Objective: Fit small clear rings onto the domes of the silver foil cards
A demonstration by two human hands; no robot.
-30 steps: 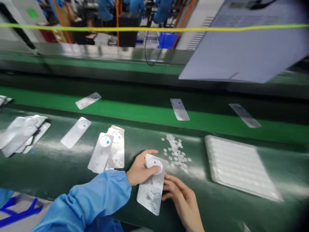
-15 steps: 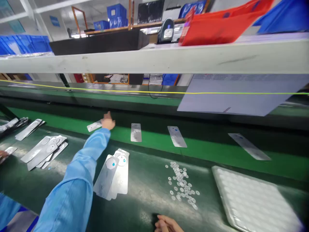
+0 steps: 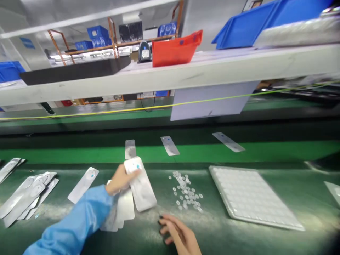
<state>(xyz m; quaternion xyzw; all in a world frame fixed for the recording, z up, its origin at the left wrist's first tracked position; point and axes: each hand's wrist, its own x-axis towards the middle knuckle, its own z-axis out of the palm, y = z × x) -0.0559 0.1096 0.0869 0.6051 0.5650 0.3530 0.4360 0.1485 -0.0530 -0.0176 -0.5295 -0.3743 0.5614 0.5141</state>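
Observation:
My left hand, in a blue sleeve, grips a flat silver-white plate with rounded corners and a blue dot near its top. That plate is tilted above a small stack of similar plates, partly covered by the hand. At the bottom centre, my right hand has loosely bent fingers set apart, with nothing visible in them; its fingertips look dark. Just beyond it lie many small clear rings scattered on the dark green bench. A single plate rests left of the stack.
Three plates lie spaced along the bright green strip. A white cushioned-looking tray sits to the right. More plates are piled at left. Overhead runs a white shelf with a red bin; a yellow-green cord stretches below it.
My left hand has come back from the strip to above the stack, now gripping a plate. The leftmost plate is gone from the strip. My right hand shows more. The view has turned right.

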